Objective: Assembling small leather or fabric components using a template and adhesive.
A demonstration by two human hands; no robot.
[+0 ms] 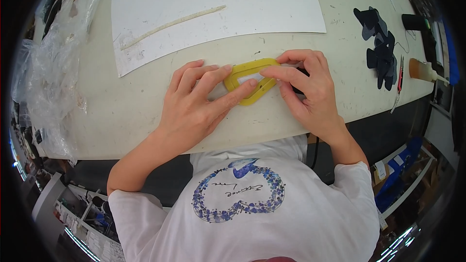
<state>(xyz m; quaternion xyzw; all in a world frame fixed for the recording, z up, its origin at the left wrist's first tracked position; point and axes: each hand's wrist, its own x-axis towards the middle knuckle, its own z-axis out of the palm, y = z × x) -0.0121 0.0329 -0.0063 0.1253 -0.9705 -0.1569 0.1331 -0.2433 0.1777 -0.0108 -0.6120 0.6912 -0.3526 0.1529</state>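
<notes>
A yellow frame-like piece (257, 62), long with rounded ends, lies tilted on the table between my hands. Inside its opening a white patch (246, 78) shows. My left hand (191, 90) grips the frame's left end, thumb reaching over the opening and the other fingers along the far rim. At the right end, my right hand (313, 85) has its fingertips closed on the rim, index finger over the opening. A dark object (302, 73) shows partly between the right fingers and palm; its kind is hidden.
Behind my hands lies a white sheet (272, 14) with an off-white strip (174, 25) on it. Crumpled clear plastic (53, 77) covers the left side. At right are dark fabric-like pieces (383, 51), a red-handled slim tool (400, 80), a black spool (414, 22) and an amber bottle (421, 69).
</notes>
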